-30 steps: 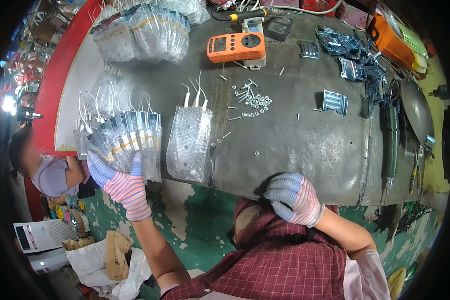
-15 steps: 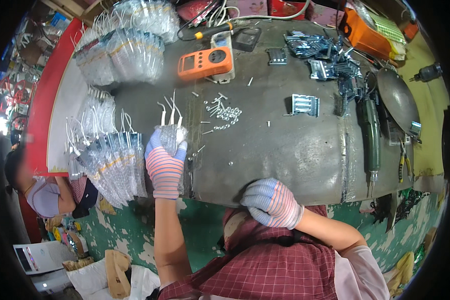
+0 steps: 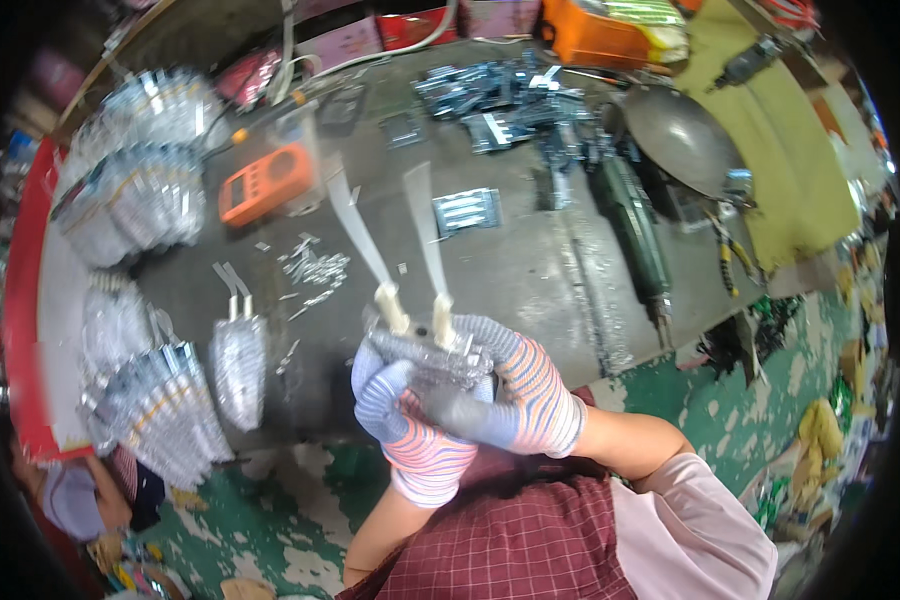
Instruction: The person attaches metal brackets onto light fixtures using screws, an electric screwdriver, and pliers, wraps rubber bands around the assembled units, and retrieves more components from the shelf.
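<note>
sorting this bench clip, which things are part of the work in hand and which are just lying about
In hand:
- clear finned part with two white leads, gripped by left hand and right hand
- matching parts fanned out at left
- one more on the bench

Lying about:
- orange meter
- power tool
- metal bowl
- loose screws

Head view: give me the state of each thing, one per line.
Clear pouch with two strips: lifted off the bench, held by both hands.
Left hand: gloved, gripping the pouch.
Right hand: gloved, gripping the pouch.
Second pouch: lying on bench.
Orange meter: lying flat.
</note>
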Tool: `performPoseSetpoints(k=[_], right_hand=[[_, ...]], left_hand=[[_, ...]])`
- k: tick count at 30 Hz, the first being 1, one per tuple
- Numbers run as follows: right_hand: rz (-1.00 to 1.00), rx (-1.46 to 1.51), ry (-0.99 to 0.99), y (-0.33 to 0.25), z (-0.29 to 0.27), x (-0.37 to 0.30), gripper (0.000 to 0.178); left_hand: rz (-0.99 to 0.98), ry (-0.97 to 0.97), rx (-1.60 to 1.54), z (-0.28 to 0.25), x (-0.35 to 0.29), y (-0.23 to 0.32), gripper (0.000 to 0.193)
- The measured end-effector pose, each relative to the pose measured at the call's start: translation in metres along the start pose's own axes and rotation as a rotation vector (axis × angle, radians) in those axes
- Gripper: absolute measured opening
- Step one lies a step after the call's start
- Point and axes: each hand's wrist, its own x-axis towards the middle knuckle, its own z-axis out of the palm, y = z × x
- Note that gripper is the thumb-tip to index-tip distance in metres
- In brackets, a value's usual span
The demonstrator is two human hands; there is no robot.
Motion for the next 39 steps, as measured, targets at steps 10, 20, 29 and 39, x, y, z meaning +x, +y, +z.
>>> performPoseSetpoints(k=[10,20,29,39], right_hand=[[0.134,-0.135,0.003,0.061,-0.041,-0.033,0.043],[0.059,-0.752,-0.093,0.008,-0.055,0.037,0.033],[-0.168,-1.334,0.102,0.039,-0.074,0.122,0.028],[0.122,-0.891,0.152,0.023,-0.102,-0.035,0.024]], left_hand=[[0.007,-0.241,-0.129,0.012,-0.043,-0.021,0.065],[-1.378,-0.089,-1.371,-0.030,-0.028,-0.013,0.065],[-1.268,-0.159,-1.262,-0.025,-0.041,-0.036,0.045],[-1.327,-0.228,-1.312,-0.028,-0.037,-0.033,0.045]])
